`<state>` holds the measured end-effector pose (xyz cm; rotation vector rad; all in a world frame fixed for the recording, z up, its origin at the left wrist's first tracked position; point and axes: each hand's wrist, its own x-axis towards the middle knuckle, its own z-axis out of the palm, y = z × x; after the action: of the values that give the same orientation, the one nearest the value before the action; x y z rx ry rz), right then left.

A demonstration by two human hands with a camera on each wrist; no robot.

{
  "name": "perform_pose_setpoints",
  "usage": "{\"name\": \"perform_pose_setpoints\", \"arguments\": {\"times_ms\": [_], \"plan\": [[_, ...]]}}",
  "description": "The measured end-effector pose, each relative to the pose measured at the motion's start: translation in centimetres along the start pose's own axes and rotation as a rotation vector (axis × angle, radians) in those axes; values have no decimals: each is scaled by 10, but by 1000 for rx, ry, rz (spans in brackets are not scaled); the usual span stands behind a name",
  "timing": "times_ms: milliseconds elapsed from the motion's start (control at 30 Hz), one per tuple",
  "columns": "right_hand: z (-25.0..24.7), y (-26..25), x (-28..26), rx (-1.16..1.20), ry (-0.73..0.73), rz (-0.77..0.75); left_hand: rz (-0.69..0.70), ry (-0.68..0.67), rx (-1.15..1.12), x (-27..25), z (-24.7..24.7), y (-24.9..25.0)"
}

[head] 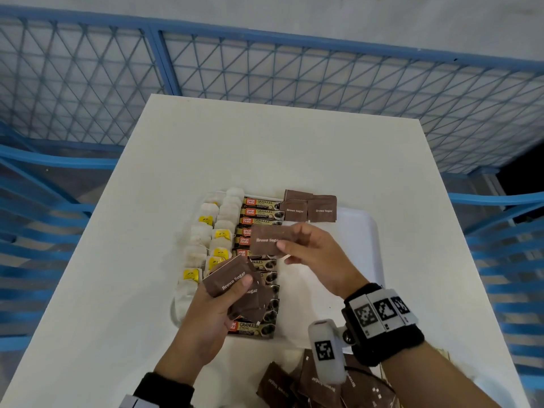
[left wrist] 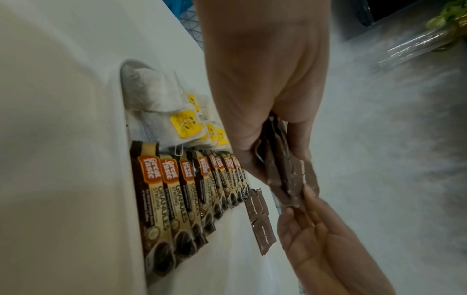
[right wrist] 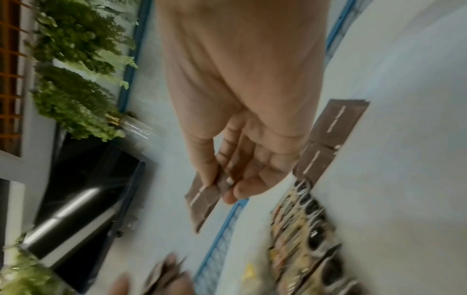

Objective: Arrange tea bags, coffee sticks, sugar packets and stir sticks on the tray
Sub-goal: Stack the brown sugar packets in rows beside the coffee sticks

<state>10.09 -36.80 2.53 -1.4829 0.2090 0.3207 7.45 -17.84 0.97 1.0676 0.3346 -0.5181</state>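
The tray (head: pixel 362 231) is filled in columns, so kinds are kept apart. A stack of sugar packets (head: pixel 235 282) is gripped as stock by the left hand (head: pixel 206 313); one packet (head: pixel 269 238) is pinched by the right hand (head: pixel 312 254) above the coffee sticks (head: pixel 259 213), probably for the started sugar row.

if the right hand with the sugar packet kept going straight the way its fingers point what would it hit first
Probably the row of coffee sticks on the tray. The right hand points left across the tray, holding one sugar packet just above those sticks; the tea bags lie beyond. Height is hard to judge.
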Motion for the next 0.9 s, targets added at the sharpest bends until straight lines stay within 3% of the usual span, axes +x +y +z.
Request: {"name": "perform_pose_setpoints", "arguments": {"times_ms": [267, 667, 900], "plan": [[-46, 23, 42, -246, 382, 29, -47, 17, -88, -2, -4, 3], [-47, 38, 77, -602, 528, 29, -66, 26, -75, -2, -9, 5], [-44, 39, 85, -587, 583, 9, -69, 49, -57, -3, -8, 7]]}}
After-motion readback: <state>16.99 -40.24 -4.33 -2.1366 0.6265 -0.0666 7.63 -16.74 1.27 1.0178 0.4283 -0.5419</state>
